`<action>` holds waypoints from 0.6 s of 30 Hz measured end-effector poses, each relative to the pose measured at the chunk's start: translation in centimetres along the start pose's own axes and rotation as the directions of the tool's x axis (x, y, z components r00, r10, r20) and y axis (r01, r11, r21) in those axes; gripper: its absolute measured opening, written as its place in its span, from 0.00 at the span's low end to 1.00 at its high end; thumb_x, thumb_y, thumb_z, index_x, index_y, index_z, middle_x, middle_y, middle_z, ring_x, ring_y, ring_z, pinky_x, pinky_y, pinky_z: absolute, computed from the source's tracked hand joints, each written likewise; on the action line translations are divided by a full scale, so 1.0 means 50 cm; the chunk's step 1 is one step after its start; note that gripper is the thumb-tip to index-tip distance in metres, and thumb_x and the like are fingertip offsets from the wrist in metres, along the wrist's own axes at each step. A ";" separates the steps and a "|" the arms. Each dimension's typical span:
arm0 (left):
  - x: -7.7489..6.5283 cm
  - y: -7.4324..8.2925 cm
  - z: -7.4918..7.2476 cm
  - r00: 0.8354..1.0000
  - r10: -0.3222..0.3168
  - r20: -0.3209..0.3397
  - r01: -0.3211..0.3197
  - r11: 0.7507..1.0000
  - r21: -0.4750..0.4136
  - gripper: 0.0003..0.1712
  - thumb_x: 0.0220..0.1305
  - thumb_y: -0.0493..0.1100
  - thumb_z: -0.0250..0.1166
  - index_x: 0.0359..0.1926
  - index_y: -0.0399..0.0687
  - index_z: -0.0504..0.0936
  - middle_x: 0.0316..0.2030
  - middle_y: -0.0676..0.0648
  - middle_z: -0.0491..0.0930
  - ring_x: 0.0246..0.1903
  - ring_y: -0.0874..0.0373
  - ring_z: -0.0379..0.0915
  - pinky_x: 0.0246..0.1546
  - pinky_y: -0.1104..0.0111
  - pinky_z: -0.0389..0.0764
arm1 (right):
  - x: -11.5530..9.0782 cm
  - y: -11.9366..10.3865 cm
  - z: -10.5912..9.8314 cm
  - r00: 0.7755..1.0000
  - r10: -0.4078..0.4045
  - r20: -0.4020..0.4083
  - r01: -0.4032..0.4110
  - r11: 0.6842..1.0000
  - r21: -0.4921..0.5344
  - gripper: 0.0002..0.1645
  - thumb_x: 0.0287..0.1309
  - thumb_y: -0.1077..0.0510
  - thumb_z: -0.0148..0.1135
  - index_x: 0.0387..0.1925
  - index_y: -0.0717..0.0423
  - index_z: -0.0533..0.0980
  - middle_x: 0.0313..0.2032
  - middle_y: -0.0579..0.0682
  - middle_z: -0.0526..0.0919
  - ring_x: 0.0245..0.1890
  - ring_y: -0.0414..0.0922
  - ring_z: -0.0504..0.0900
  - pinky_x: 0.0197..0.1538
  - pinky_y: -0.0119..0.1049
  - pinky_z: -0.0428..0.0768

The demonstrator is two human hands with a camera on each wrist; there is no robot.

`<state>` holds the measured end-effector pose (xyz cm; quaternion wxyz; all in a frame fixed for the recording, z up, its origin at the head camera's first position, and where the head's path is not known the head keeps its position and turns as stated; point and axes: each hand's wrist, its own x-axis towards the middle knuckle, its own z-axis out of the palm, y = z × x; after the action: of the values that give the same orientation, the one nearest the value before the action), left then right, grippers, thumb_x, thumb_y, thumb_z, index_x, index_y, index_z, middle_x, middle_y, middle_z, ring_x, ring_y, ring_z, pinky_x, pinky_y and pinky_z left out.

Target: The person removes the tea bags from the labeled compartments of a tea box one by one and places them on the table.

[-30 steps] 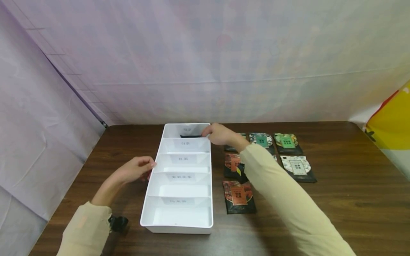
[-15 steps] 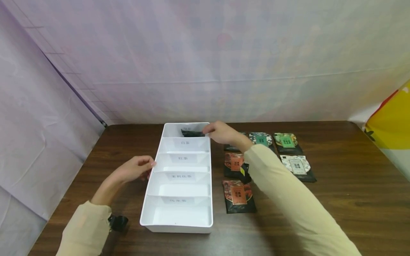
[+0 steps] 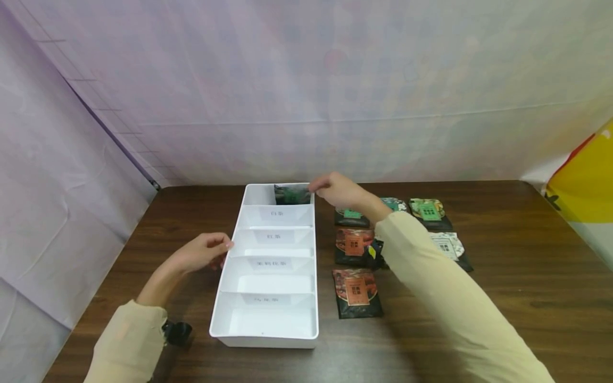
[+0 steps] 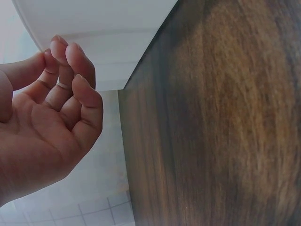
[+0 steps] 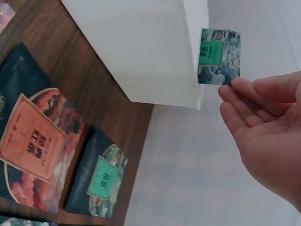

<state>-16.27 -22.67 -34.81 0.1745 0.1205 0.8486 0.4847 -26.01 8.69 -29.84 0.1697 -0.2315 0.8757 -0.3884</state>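
A white divided organizer box [image 3: 264, 342] stands lengthwise on the table, its compartments marked with printed labels. My left hand [image 3: 203, 252] pinches the box's left rim between thumb and index finger; in the left wrist view the other fingers of this hand [image 4: 61, 103] curl beside the wall. At the far compartment, my right hand [image 3: 339, 190] pinches a dark tea packet with a green label [image 3: 293, 196] by its edge. The right wrist view shows this packet [image 5: 219, 56] rising above the rim, its lower part hidden by the box wall, and the right hand [image 5: 268, 108] at its corner.
Right of the box lie tea packets in rows: red-labelled ones [image 3: 356, 292], green-labelled ones [image 3: 429, 213] and a white-labelled one [image 3: 450, 249], partly covered by the right sleeve. A pale curtain [image 3: 335, 106] hangs behind the brown table [image 3: 517, 298].
My right hand has moved up and slightly right. The packet in it, earlier only a dark strip inside the far compartment, now shows its printed face. The left hand stays put.
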 end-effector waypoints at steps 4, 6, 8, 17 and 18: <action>0.000 -0.001 0.000 1.000 0.002 0.001 -0.002 1.000 0.000 0.11 0.67 0.36 0.50 0.31 0.30 0.70 0.20 0.44 0.70 0.21 0.56 0.66 0.22 0.66 0.70 | -0.010 -0.010 -0.015 1.000 -0.021 -0.023 0.021 1.000 -0.001 0.19 0.66 0.65 0.41 0.55 0.64 0.70 0.60 0.59 0.66 0.61 0.54 0.61 0.58 0.48 0.63; 0.000 -0.002 0.000 1.000 0.005 0.002 -0.005 1.000 0.000 0.11 0.68 0.36 0.50 0.31 0.30 0.70 0.20 0.44 0.70 0.21 0.56 0.66 0.22 0.66 0.70 | -0.015 -0.015 -0.024 0.999 -0.027 -0.040 0.027 1.000 0.009 0.19 0.66 0.65 0.41 0.55 0.65 0.70 0.60 0.59 0.66 0.61 0.53 0.61 0.59 0.48 0.63; 0.000 -0.002 0.000 1.000 0.007 0.003 -0.007 1.000 -0.003 0.11 0.67 0.36 0.50 0.31 0.30 0.70 0.20 0.44 0.70 0.21 0.56 0.66 0.21 0.66 0.70 | -0.021 -0.019 -0.034 0.998 -0.030 -0.062 0.032 0.999 0.023 0.18 0.66 0.65 0.42 0.54 0.65 0.71 0.60 0.58 0.66 0.61 0.53 0.62 0.59 0.47 0.63; -0.001 -0.003 0.000 1.000 0.006 0.003 -0.006 1.000 0.001 0.11 0.68 0.37 0.51 0.32 0.31 0.70 0.20 0.45 0.70 0.21 0.56 0.66 0.22 0.66 0.70 | -0.055 -0.025 -0.067 0.986 -0.064 -0.154 0.076 0.995 0.071 0.17 0.65 0.65 0.45 0.52 0.67 0.72 0.58 0.59 0.68 0.59 0.53 0.65 0.57 0.47 0.65; -0.001 -0.003 0.000 1.000 0.005 0.002 -0.005 1.000 0.000 0.11 0.68 0.37 0.51 0.32 0.31 0.70 0.20 0.45 0.70 0.21 0.56 0.66 0.22 0.66 0.70 | -0.059 -0.024 -0.071 0.985 -0.067 -0.161 0.079 0.994 0.071 0.17 0.65 0.65 0.45 0.52 0.67 0.72 0.58 0.59 0.68 0.59 0.53 0.65 0.57 0.47 0.65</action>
<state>-16.23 -22.77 -34.92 0.1744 0.1230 0.8481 0.4850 -24.91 11.68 -26.30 0.0941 -0.2249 0.8617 -0.4449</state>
